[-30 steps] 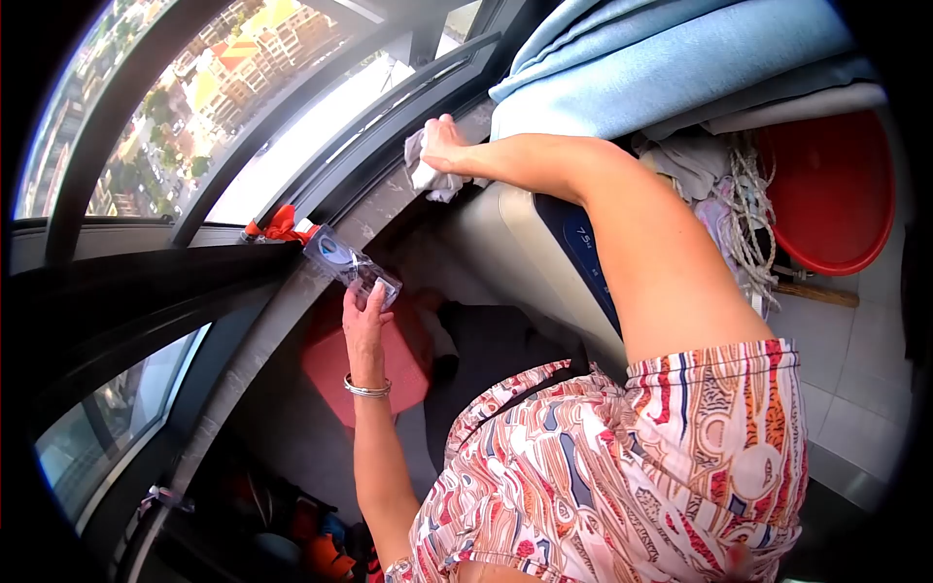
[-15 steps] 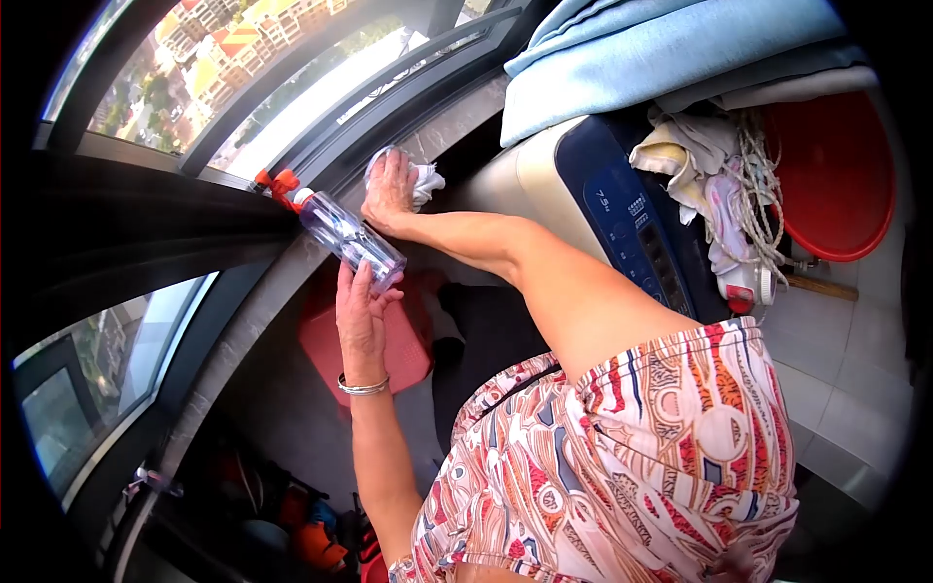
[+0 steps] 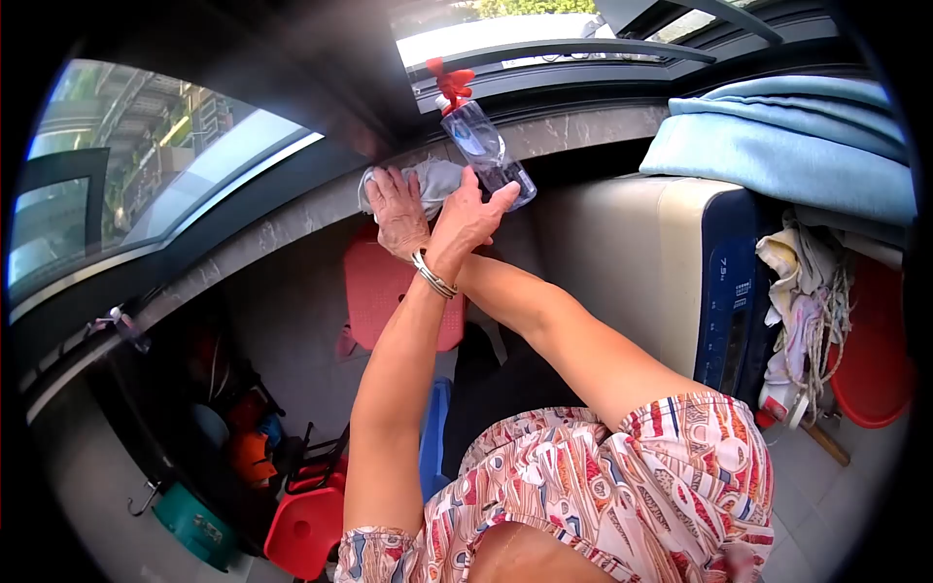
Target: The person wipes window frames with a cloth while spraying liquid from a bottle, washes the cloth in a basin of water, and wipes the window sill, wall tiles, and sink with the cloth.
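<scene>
On the ledge (image 3: pixel 583 129), crumpled whitish cloth (image 3: pixel 440 182)

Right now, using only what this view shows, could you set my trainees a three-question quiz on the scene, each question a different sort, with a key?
1. Multiple choice: what is the left hand holding?
a) a red basin
b) a clear bottle
c) a rope

2. True or false: the right hand is pressing on the light blue fabric.

3. Fill in the blank: the bangles are on the person's ____ wrist.

Key:
1. b
2. False; it is on a pale cloth at the stone ledge.
3. left
</scene>
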A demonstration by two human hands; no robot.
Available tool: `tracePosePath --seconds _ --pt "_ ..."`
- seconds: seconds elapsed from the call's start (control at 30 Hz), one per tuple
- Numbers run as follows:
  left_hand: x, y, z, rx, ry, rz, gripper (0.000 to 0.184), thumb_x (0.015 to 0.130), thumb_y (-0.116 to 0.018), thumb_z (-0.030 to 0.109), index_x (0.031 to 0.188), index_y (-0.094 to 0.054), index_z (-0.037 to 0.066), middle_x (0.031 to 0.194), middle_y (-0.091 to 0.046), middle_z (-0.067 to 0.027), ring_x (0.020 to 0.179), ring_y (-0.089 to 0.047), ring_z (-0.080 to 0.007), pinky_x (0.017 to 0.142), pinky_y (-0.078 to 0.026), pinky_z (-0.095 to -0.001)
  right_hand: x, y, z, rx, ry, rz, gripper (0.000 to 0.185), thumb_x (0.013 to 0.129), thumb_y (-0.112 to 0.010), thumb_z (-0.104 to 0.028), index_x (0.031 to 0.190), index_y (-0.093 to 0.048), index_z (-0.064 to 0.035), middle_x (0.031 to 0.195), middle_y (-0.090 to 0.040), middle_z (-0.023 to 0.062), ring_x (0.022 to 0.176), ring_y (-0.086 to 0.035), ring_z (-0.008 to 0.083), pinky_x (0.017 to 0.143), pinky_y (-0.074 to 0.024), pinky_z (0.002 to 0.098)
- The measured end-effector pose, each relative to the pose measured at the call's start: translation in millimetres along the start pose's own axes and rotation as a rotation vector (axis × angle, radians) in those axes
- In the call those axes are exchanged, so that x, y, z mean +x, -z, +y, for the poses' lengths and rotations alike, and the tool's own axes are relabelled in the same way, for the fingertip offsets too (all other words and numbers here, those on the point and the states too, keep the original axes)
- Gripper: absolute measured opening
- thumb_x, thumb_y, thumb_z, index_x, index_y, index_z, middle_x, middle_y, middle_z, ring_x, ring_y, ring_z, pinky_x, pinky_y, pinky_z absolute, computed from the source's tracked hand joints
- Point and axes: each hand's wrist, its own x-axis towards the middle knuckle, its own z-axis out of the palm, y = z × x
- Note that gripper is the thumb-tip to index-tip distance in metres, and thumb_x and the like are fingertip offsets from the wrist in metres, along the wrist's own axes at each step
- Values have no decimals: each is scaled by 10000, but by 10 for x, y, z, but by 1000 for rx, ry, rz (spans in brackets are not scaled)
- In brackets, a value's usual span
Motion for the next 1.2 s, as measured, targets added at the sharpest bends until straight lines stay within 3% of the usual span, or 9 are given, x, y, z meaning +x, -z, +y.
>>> tracePosePath --seconds 0.1,0.23,0.3,0.57,0.7,0.77,0.93,1.03,1.2 --pt "-203 -5 -156 136 -234 176 653 830 -569 397 1251 -385 -67 1119 -552 -207 879 -610 -224 777 -482 -277 51 37 -65 12 -32 -4 467 671 -536 -17 1126 -432 8 1238 -356 180 1159 -356 369 980 -261 547" --pt "-1160 126 -449 -459 -317 338 373 863 -535 57 1213 -450 -38 1118 -549 -116 950 -566 -153 806 -464 -252 150 -166 -131 -67 -86 56 462 620 -564 -24 1064 -444 21 1130 -375 182 1018 -394 360 910 -312 482" --pt "-1625 116 -811 -378 -284 542 339 843 -556 41 1168 -492 -28 988 -576 -103 898 -577 -148 778 -477 -255 184 -265 -249 -122 -71 88 454 589 -586 -39 1017 -446 28 1086 -375 175 987 -387 344 896 -316 451" --pt "-3158 -395 -2145 -846 467 833 262 890 -500 120 1114 -516 -14 951 -590 -85 776 -587 -132 639 -481 -231 349 -1226 -1187 -225 189 66 404 663 -549 -92 1036 -501 56 1087 -422 176 1044 -392 325 946 -310 436" --pt "-3562 -719 -2359 -1003 617 840 257 887 -500 121 1105 -514 -16 943 -588 -89 759 -585 -136 629 -482 -231 531 -1251 -1498 -112 397 -349 379 653 -551 -62 1028 -583 -20 1093 -490 152 1047 -445 316 926 -353 437" --pt "-3651 -802 -2461 -1108 623 838 259 886 -502 129 1105 -510 -10 943 -586 -91 754 -583 -140 631 -486 -238 638 -961 -1398 260 432 -611 391 655 -526 -18 1032 -607 -85 1072 -520 152 1003 -480 337 885 -403 406" --pt "-3569 -728 -2665 -1168 551 830 285 885 -517 159 1119 -506 -4 944 -588 -94 767 -583 -139 638 -486 -239 763 135 -633 108 488 40 387 646 -534 3 1033 -557 -14 1057 -495 178 962 -477 346 862 -411 388" --pt "-3387 -658 -2694 -1149 524 769 299 883 -523 164 1123 -504 -13 944 -588 -98 773 -587 -142 639 -486 -237 766 221 -98 -194 463 -55 552 734 -644 -230 1183 -448 25 1202 -365 221 1128 -370 363 967 -332 413" --pt "-3191 -615 -2678 -1210 458 715 306 881 -524 156 1127 -500 -24 945 -584 -107 779 -592 -149 638 -490 -239 676 -281 -135 -389 376 4 552 721 -645 -244 1163 -457 30 1204 -365 238 1158 -344 386 999 -293 438"
